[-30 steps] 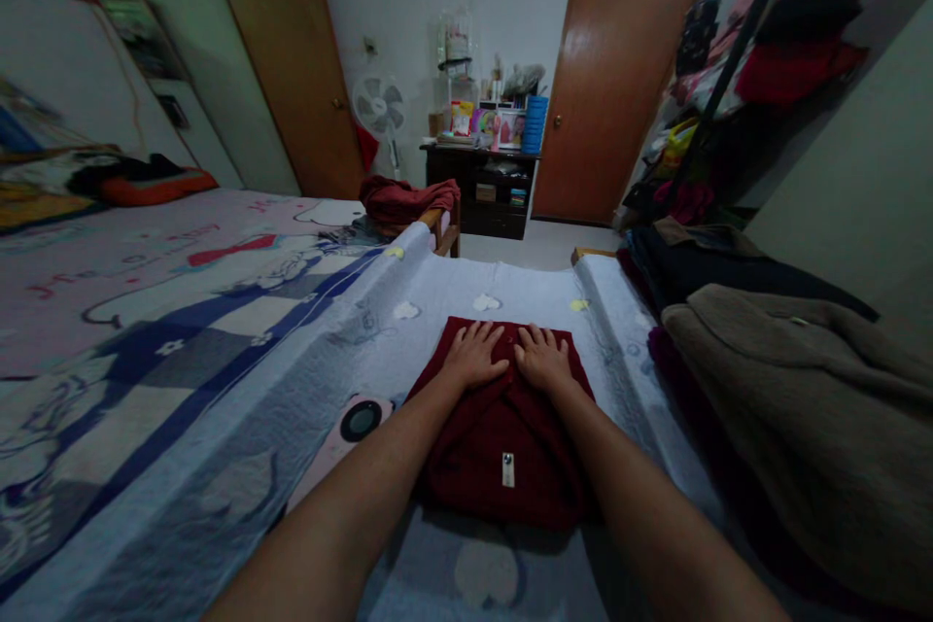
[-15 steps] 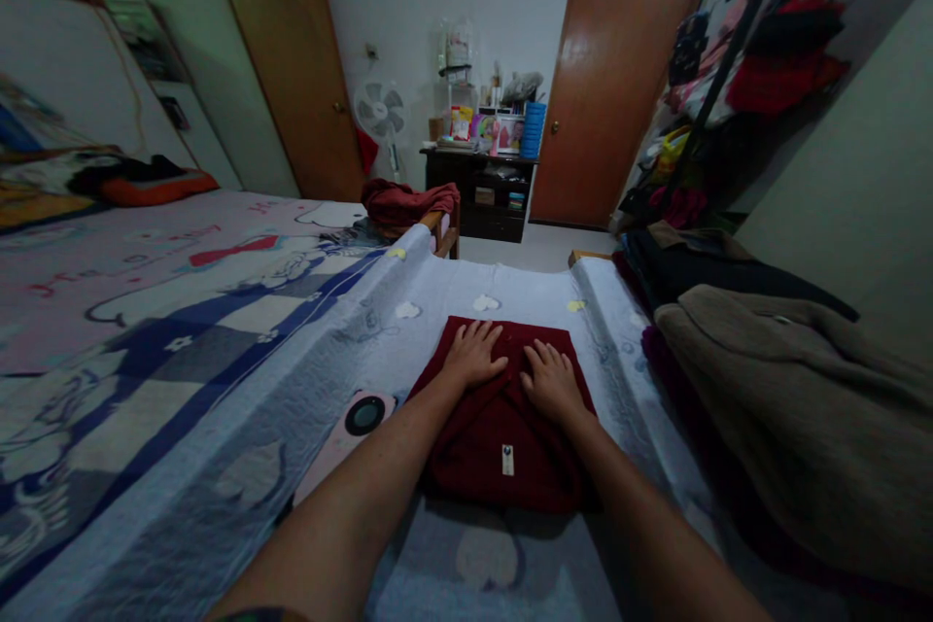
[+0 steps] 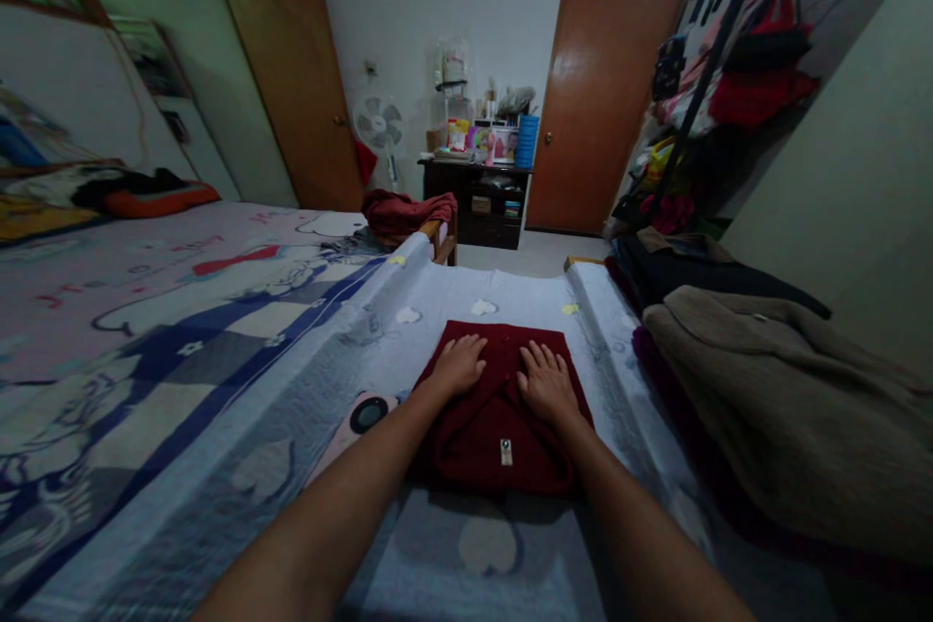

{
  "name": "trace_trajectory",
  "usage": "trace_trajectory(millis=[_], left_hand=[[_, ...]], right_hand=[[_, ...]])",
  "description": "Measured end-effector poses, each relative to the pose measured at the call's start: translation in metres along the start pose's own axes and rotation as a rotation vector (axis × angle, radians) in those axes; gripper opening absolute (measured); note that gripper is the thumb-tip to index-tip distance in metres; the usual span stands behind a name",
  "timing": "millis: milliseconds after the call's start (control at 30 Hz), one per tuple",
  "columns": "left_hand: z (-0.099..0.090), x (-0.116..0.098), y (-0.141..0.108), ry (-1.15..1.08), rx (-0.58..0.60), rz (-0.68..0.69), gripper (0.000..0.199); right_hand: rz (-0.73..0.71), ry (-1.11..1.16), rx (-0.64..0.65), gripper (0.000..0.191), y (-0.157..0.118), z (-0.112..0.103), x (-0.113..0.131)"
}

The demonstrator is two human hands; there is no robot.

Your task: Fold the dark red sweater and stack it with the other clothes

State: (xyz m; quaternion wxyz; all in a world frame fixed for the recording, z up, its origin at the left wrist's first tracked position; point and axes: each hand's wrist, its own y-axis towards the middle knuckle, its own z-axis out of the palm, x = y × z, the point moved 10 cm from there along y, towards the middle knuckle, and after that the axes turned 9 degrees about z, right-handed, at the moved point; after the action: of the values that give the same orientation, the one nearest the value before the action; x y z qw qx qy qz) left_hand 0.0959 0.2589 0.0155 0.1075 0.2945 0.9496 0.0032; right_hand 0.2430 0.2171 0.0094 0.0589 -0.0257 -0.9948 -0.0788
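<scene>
A dark red cardigan (image 3: 502, 457), folded into a neat block with its collar and pale label towards me, lies on the light blue heart-patterned cover (image 3: 488, 544). My left hand (image 3: 461, 364) rests flat on the left part of its far half, fingers stretched out. On the right part, my right hand (image 3: 546, 379) lies palm down with its fingers spread. Both hands touch the knit without gripping it. Partly hidden behind my left forearm is a pink object with a round dark disc (image 3: 368, 414), its kind unclear.
Folded clothes, including a grey-brown coat (image 3: 758, 379) and a dark garment (image 3: 707, 272), are piled on the right. To the left spreads a bed with a patterned blanket (image 3: 182, 350). A reddish cloth (image 3: 408, 214) hangs over the wooden bed end. Beyond stand a fan (image 3: 380, 121) and a dark cabinet (image 3: 473, 204).
My left hand has slid slightly left across the cardigan. My right hand stays nearly in place, its fingers still spread. The camera view has shifted a little.
</scene>
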Motion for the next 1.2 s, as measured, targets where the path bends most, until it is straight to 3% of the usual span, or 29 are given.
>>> trace_trajectory(millis=[167, 367, 467, 600, 767, 900, 1100, 1200], left_hand=[[0.0, 0.016, -0.034, -0.019, 0.084, -0.078, 0.053], [0.006, 0.015, -0.062, 0.017, -0.025, -0.109, 0.057], [0.009, 0.013, -0.065, 0.036, -0.077, -0.105, 0.056], [0.007, 0.011, -0.066, 0.042, -0.117, -0.081, 0.055], [0.005, 0.009, -0.068, 0.047, -0.161, -0.069, 0.055], [0.004, 0.009, -0.07, 0.028, -0.19, -0.075, 0.052], [-0.004, 0.019, -0.075, -0.124, -0.166, -0.134, 0.045], [-0.018, 0.015, -0.085, -0.207, -0.145, -0.166, 0.039]], right_hand=[[0.009, 0.01, 0.007, 0.056, 0.001, 0.005, -0.001], [0.046, 0.172, 0.067, 0.055, 0.01, 0.0, -0.011], [0.014, 0.392, 0.119, 0.048, 0.012, -0.012, -0.014], [-0.073, 0.475, 0.034, 0.043, -0.007, -0.032, -0.015], [0.03, 0.212, 0.044, 0.047, -0.037, -0.009, -0.025], [0.03, 0.156, 0.034, 0.048, -0.043, 0.002, -0.024], [0.059, 0.375, 0.049, 0.047, -0.041, -0.014, -0.032], [0.044, 0.509, 0.045, 0.047, -0.05, -0.028, -0.031]])
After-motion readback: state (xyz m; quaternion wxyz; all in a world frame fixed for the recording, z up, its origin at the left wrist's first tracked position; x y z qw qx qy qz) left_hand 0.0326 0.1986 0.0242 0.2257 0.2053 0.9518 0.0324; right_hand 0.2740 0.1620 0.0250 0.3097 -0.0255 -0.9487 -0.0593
